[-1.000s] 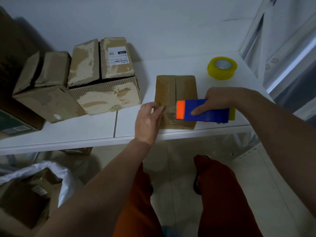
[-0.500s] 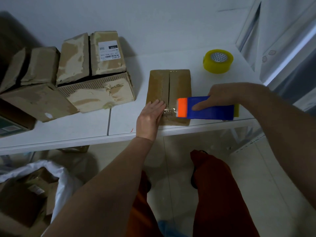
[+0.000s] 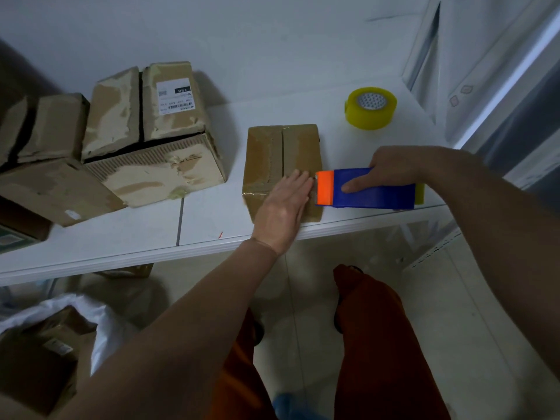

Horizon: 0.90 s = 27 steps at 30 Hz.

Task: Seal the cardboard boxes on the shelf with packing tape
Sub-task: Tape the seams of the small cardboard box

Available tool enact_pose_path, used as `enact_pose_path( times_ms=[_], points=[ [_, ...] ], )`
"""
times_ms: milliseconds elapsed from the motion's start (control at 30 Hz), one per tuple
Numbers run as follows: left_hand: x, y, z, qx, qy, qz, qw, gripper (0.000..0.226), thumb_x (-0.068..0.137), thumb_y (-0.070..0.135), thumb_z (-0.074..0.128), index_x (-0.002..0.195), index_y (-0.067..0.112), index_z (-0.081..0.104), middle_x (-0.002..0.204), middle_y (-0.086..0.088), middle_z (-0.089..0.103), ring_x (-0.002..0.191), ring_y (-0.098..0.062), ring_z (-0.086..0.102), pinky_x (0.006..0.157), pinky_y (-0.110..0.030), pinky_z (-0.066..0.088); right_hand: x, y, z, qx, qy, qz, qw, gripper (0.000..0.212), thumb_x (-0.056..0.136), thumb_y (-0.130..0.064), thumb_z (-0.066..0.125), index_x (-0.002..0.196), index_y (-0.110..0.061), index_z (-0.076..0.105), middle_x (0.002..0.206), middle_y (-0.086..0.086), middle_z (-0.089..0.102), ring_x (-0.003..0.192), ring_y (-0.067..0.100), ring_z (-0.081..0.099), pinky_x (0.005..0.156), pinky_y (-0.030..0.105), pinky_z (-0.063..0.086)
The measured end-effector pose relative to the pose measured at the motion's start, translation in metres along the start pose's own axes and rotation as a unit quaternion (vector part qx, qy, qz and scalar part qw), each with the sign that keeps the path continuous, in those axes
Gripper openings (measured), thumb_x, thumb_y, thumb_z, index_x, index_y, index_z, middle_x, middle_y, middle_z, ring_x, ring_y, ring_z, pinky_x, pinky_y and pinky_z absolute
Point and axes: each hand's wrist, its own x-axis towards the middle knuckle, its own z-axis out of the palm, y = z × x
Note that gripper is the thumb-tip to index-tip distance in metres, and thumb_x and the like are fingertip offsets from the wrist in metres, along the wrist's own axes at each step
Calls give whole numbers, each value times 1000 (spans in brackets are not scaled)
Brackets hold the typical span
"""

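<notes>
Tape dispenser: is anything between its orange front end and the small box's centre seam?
Yes. The left hand lies flat on the small box, fingers against the orange end of the tape dispenser held in the right hand. The seam beyond the fingers is bare; the spare tape roll stands well clear.

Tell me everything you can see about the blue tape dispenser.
The tape dispenser has a blue, plastic-looking body with an orange front end. A sliver of yellowish tape roll shows behind its rear. It lies lengthwise at the shelf's front edge; whether it touches the shelf is unclear. The orange end meets the small cardboard box's right edge. The right hand grips it from above, while the left hand lies flat on the box beside it.
</notes>
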Motion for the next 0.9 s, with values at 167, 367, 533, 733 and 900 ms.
enact_pose_path(
  times_ms=[167, 367, 533, 733, 900],
  points=[
    [-12, 2, 7, 99, -81, -17, 992, 53, 97, 27, 34, 146, 5, 34, 151, -12, 38, 141, -24, 32, 118, -42, 21, 1, 7, 3, 17, -12, -5, 1000, 61, 73, -69, 58, 80, -8, 57, 79, 8, 61, 66, 20, 58, 63, 28, 40],
    [-13, 0, 8, 141, -104, -19, 984, 60, 94, 30, 37, 149, 8, 27, 155, -10, 29, 144, -22, 25, 119, -40, 17, -5, 24, -1, 56, -38, -23, 997, 67, 71, -68, 57, 89, -4, 63, 82, 11, 67, 68, 22, 63, 73, 31, 47],
    [-12, 3, 10, 163, -86, -29, 983, 57, 97, 31, 38, 149, 9, 29, 155, -9, 29, 144, -21, 24, 119, -35, 9, -21, 55, -20, 42, -32, 15, 999, 96, 39, -88, 54, 82, -3, 68, 76, 11, 70, 64, 23, 64, 60, 26, 43],
    [0, 15, 14, 54, 42, -123, 990, 39, 98, 31, 43, 123, 11, 64, 130, -6, 61, 125, -23, 54, 109, -32, 29, -7, 56, 6, 23, 7, 8, 1000, 61, 72, -69, 60, 70, -9, 53, 74, 7, 57, 61, 19, 52, 56, 29, 34],
    [12, 22, 23, 49, 99, -160, 981, 29, 88, 30, 59, 104, 12, 74, 111, -5, 71, 107, -22, 65, 97, -32, 40, -7, 50, 9, -3, 30, 21, 999, 59, 76, -68, 58, 73, -10, 45, 77, 4, 49, 66, 18, 49, 65, 31, 37]
  ],
)
